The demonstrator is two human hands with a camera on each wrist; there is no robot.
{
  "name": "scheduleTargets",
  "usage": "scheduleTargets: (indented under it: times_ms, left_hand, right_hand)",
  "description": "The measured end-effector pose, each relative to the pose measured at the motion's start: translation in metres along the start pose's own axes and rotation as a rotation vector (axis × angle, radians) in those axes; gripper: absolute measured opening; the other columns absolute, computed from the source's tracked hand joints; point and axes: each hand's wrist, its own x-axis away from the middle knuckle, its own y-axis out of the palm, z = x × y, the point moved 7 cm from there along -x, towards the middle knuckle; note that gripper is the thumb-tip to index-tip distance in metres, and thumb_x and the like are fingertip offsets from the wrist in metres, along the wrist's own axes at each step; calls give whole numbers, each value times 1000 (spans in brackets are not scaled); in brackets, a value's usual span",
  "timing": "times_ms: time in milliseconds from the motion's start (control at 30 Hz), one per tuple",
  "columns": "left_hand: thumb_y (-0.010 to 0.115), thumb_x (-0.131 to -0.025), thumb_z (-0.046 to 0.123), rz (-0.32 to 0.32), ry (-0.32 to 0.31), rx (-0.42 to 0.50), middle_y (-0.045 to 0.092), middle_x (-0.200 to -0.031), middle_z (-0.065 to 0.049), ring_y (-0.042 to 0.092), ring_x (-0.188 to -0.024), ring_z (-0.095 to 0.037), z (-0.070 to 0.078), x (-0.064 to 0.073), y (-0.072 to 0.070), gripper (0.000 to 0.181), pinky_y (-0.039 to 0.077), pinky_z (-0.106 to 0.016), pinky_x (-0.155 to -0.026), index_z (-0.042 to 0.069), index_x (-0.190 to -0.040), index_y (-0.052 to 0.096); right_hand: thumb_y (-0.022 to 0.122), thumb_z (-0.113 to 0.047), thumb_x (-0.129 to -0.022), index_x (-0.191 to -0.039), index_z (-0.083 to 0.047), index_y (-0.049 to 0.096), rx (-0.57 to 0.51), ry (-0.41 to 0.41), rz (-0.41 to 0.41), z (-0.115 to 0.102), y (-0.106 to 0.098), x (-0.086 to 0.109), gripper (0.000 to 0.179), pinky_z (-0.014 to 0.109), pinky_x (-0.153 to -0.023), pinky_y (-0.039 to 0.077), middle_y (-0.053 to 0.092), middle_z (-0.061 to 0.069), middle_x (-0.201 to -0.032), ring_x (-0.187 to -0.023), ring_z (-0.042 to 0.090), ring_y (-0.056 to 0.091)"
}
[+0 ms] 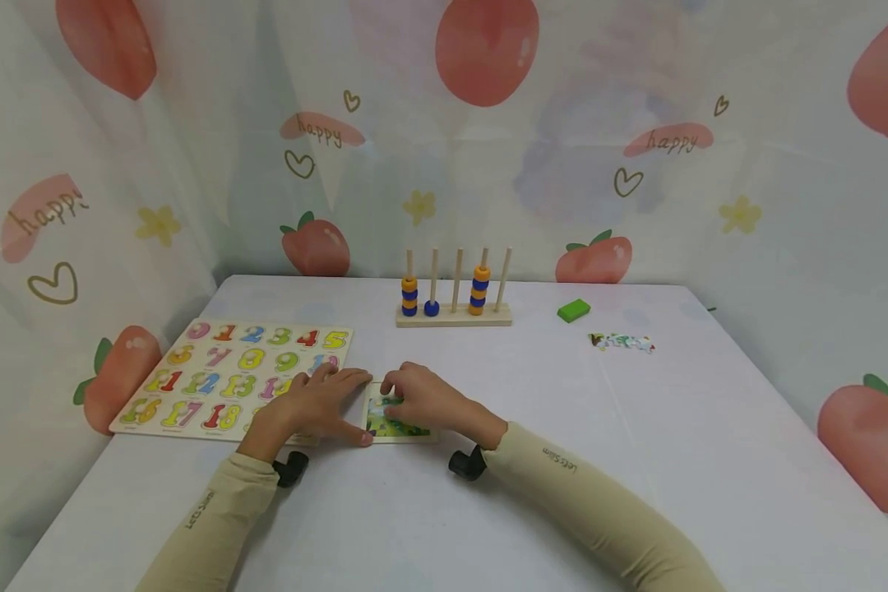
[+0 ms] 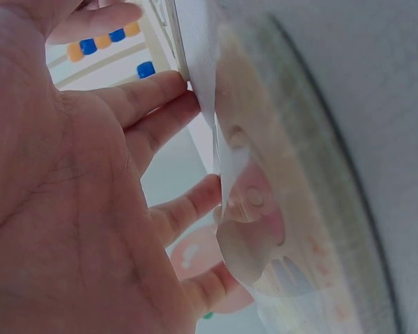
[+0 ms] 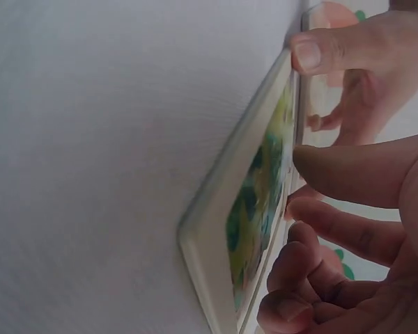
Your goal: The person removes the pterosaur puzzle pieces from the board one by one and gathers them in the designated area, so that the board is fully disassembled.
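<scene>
A small framed picture board (image 1: 401,429), green and yellow with a pale rim, lies flat on the table between the hands. My left hand (image 1: 307,407) is spread at its left side, thumb at the near corner and forefinger at the far corner. Its other fingers lie over the edge of a large number puzzle board (image 1: 192,440). My right hand (image 1: 437,400) is over the picture, its thumb (image 3: 348,174) and forefinger touching the surface. The other right fingers bend loosely in the right wrist view, and nothing shows held between them. Both hands partly hide the picture.
Behind the hands stands a bead rack (image 1: 455,319) with orange and blue beads on upright pegs. At the right back lie a green block (image 1: 574,310) and a flat strip of colourful small pieces (image 1: 622,342). A printed curtain (image 1: 488,181) rises behind the white table (image 1: 562,493).
</scene>
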Motion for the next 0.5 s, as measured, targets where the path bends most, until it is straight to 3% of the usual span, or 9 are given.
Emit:
scheduleTargets:
  times_ms: [233,500]
  left_hand:
    - [88,-83,58,-7,-3,-16,39,-169,-9,21,-157,-47,0,-2,0,102,17,-75,-119,16,-164,43]
    - [88,-82,59,-4,-4,-13,38,-170,-7,20,-158,-45,-3,-4,1,103,18,-73,-121,17,-165,42]
  right_hand:
    - [74,-7,-99,-118,-2,74,21,-29,-15,-3,2,1,20,32,-79,48,63,5,-100,-89,18,53]
    - [72,-7,-101,-119,-2,71,8,-9,-30,1,8,-1,19,31,-82,47,58,6,-106,-93,18,52]
